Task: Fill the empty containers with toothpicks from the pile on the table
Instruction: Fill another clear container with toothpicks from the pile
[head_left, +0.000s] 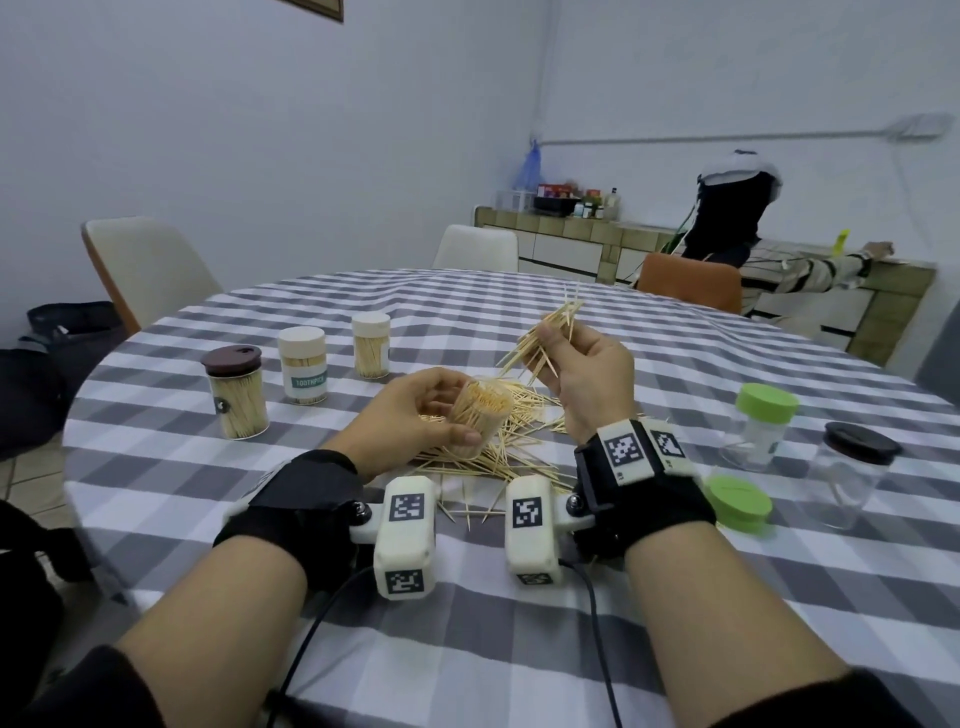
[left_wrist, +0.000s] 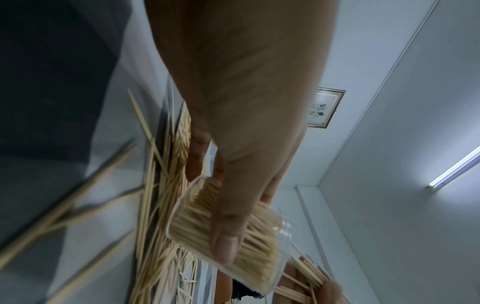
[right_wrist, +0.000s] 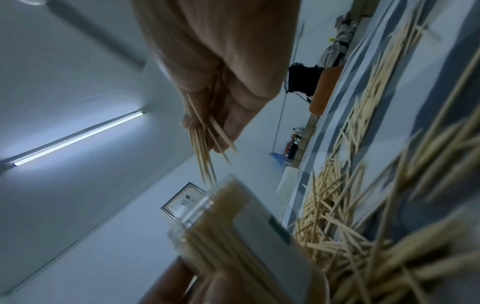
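My left hand (head_left: 415, 410) grips a clear container (head_left: 475, 418) packed with toothpicks, tilted with its open mouth toward the right; the left wrist view shows my thumb across this container (left_wrist: 233, 244). My right hand (head_left: 582, 374) pinches a loose bunch of toothpicks (head_left: 540, 338) raised above and to the right of the container's mouth. In the right wrist view the bunch of toothpicks (right_wrist: 205, 152) points down at the container (right_wrist: 233, 236). A pile of toothpicks (head_left: 519, 441) lies on the checked tablecloth beneath both hands.
Three capped, filled containers (head_left: 304, 364) stand at the left. On the right stand an empty jar with a green lid (head_left: 761, 426) and an empty jar with a dark lid (head_left: 852, 473); a loose green lid (head_left: 740, 501) lies close by. Chairs ring the table; a person sits far right.
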